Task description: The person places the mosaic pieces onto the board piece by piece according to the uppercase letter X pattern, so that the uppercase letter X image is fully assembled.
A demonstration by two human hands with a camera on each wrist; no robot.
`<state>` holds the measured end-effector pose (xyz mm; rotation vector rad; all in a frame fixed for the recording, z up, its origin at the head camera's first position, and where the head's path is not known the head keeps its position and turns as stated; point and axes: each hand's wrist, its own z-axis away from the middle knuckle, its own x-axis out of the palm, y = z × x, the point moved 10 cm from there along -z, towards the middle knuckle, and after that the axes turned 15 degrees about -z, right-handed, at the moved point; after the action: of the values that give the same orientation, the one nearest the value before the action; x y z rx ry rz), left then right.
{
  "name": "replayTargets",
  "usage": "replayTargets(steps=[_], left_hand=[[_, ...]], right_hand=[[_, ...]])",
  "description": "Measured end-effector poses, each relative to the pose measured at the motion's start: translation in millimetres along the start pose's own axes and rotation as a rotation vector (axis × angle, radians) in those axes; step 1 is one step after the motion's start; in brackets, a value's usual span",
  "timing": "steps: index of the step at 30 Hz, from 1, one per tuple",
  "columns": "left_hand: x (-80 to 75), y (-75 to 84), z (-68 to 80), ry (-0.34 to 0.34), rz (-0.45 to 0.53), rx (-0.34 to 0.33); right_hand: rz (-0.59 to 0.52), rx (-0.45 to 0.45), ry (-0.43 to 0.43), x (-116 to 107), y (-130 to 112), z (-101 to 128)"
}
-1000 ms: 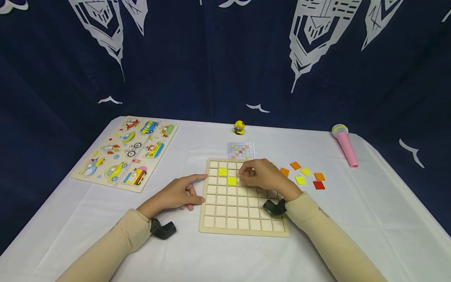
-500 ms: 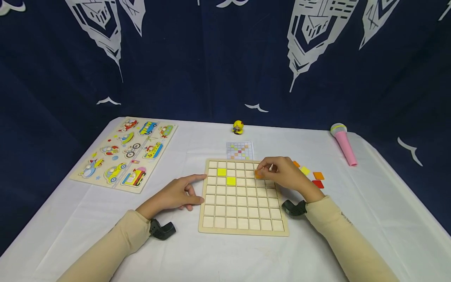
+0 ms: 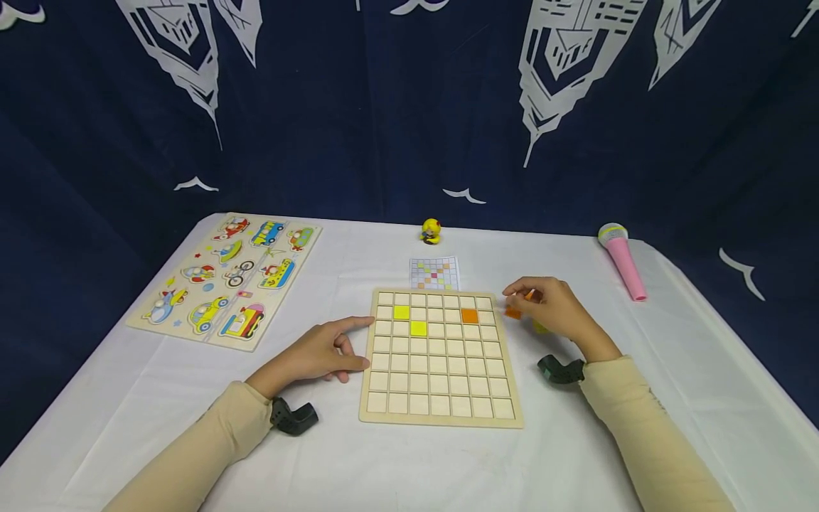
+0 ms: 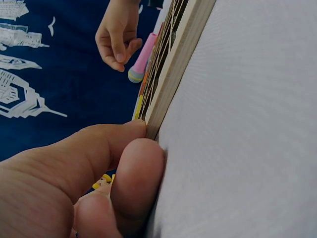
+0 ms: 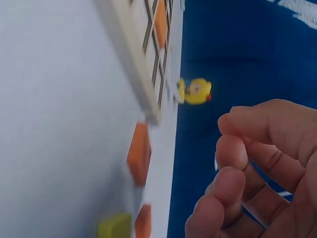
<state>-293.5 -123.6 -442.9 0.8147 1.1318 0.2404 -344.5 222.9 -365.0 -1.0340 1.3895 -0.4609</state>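
left hand [image 3: 320,352]: unclenched, thumb and index touching board [image 3: 438,384] at left edge — likely steadying it | right hand [image 3: 552,306]: empty, fingers loosely bent, over loose tiles [image 5: 139,154] | board: on counter [image 3: 441,469], orange tile [image 3: 470,316], two yellow tiles [image 3: 401,312] in cells | card [image 3: 435,273]: at far edge — perhaps for reference

At the lower centre of the frame the grid board [image 3: 441,421] lies on the table [image 3: 307,476], three set tiles [image 3: 470,316] in its upper rows; the fingers of the left hand [image 3: 316,352] touch its left edge, and the right hand [image 3: 549,307] hangs over loose tiles [image 3: 512,313] beside its upper-right corner. Just behind it lies the card [image 3: 435,274], with the figurine [image 3: 431,232] farther back. The puzzle board [image 3: 222,286] lies at middle left, the microphone [image 3: 625,263] at middle right, the curtain [image 3: 345,121] behind all.
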Motion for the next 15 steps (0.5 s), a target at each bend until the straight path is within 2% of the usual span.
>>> replayTargets(steps=[7,15], left_hand=[[0.0,1.6,-0.7,-0.004,-0.004,0.001],[-0.1,1.8,1.0,-0.006,-0.009,-0.002]], right_hand=[[0.002,0.035,0.008,-11.9,20.2,1.1],[-0.007,0.053,-0.061,-2.9,32.1,0.0]])
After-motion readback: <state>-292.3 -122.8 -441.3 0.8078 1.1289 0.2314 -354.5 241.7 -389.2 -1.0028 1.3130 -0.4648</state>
